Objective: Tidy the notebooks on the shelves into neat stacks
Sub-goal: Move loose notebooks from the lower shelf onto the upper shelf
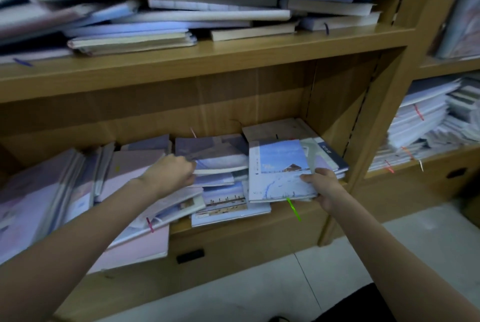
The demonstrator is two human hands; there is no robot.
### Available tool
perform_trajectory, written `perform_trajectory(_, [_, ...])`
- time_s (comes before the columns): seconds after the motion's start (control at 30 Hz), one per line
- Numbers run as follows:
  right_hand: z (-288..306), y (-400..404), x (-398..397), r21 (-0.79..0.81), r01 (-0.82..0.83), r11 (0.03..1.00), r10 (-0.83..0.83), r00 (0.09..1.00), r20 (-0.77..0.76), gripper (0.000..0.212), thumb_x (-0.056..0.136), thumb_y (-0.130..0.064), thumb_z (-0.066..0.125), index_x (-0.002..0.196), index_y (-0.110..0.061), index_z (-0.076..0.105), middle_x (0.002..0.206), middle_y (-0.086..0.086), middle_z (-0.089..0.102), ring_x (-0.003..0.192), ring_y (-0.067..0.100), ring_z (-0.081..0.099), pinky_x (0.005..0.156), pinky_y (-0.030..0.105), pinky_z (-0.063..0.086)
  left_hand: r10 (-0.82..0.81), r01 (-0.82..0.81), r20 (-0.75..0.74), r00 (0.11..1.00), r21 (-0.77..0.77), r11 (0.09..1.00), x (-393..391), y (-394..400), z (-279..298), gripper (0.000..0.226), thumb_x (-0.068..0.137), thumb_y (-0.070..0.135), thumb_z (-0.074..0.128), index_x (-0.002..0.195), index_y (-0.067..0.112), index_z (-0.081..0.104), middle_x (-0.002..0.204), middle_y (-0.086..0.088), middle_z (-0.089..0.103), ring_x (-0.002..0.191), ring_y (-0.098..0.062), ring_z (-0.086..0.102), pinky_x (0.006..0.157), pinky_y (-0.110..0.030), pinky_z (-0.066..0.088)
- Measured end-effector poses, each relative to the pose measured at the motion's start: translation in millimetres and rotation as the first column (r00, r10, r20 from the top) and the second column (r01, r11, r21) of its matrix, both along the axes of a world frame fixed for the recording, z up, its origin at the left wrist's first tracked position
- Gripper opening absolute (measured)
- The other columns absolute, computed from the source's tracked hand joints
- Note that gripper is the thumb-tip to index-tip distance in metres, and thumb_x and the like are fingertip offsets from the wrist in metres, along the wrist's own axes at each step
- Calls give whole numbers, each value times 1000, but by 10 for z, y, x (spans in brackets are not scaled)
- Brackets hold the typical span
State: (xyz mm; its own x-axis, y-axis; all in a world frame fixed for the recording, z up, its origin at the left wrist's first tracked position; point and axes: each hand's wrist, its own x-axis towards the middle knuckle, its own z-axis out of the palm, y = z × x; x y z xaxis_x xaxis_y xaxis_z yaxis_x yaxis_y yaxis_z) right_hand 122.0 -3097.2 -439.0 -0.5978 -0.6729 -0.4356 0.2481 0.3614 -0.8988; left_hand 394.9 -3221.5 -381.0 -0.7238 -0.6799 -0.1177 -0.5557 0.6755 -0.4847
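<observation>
Both arms are reaching into the lower shelf (pixel 259 228) of a wooden bookcase. Above the fingers, the upper shelf (pixel 207 67) carries a big untidy heap of notebooks (pixel 207 7), edges pointing every way, a few ribbon markers dangling over the front. Off to the right of the right hand, past the upright, the neighbouring bay holds another slumped pile of white notebooks (pixel 426 119) with red ribbons.

Down on the lower shelf, it's crowded. Left of the left hand (pixel 170 175), a row of pinkish notebooks (pixel 52 191) leans over, and one pink notebook (pixel 140 246) juts out past the shelf edge under the forearm. Between the two hands lies a loose spread of scenic-cover notebooks (pixel 228 204), overlapping.

The left hand's fingers (pixel 188 165) are curled round the edge of a greyish notebook (pixel 218 158) in the middle pile, gripping it just at its left side. The right hand (pixel 324 186) clamps the snow-scene notebook (pixel 280 171), thumb on the cover, fingers tucked under the near right corner; how many books are in that grip can't be told. A green ribbon (pixel 293 208) hangs from that bundle, just left of the right wrist. More notebooks lie behind and beneath it, against the right wall.
</observation>
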Motion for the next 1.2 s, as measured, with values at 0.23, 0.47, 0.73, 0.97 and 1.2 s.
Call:
perform_trajectory(0.23, [184, -79, 262, -153, 60, 986, -31, 982, 185, 14, 93, 0, 51, 104, -1, 42, 92, 14, 53, 76, 28, 55, 60, 39, 51, 120, -91, -532, 838, 81, 993, 52, 127, 227, 26, 96, 25, 45, 76, 8, 46, 62, -7, 46, 78, -35, 59, 57, -33, 28])
perform_trajectory(0.47, [127, -85, 466, -83, 12, 996, -15, 1000, -25, 15, 94, -3, 48, 108, 2, 45, 90, 12, 54, 78, 27, 55, 65, 42, 50, 211, -114, -773, 599, 179, 977, -135, 154, 175, 27, 95, 22, 47, 82, 0, 54, 80, -23, 65, 78, -39, 63, 65, -40, 46])
perform_trajectory(0.73, [-34, -151, 564, -59, -189, 980, 193, 978, 75, 45, 90, -55, 48, 106, -15, 58, 94, 6, 64, 92, 28, 63, 90, 46, 51, 67, 220, -589, 805, 402, 889, -643, 654, -389, 33, 99, 32, 40, 100, 9, 63, 97, -11, 67, 91, -26, 60, 76, -33, 39])
perform_trajectory(0.97, [-253, -282, 743, 10, -144, 989, 144, 980, -137, 49, 76, -13, 77, 107, -8, 39, 105, 13, 57, 98, 33, 59, 89, 49, 50, 433, -73, -431, 792, 637, 768, -24, 340, -859, 60, 93, 27, 54, 146, 17, 27, 155, -10, 17, 142, -21, 19, 110, -24, 20])
perform_trajectory(1.2, [67, -197, 812, -106, -232, 967, 201, 949, -244, 71, 79, -12, 73, 137, -11, 32, 122, 10, 57, 109, 30, 57, 94, 43, 48, 845, 265, -478, 239, 870, 417, -19, 582, -636, 37, 89, 11, 61, 124, 7, 49, 120, 1, 54, 102, -9, 54, 82, -17, 42])
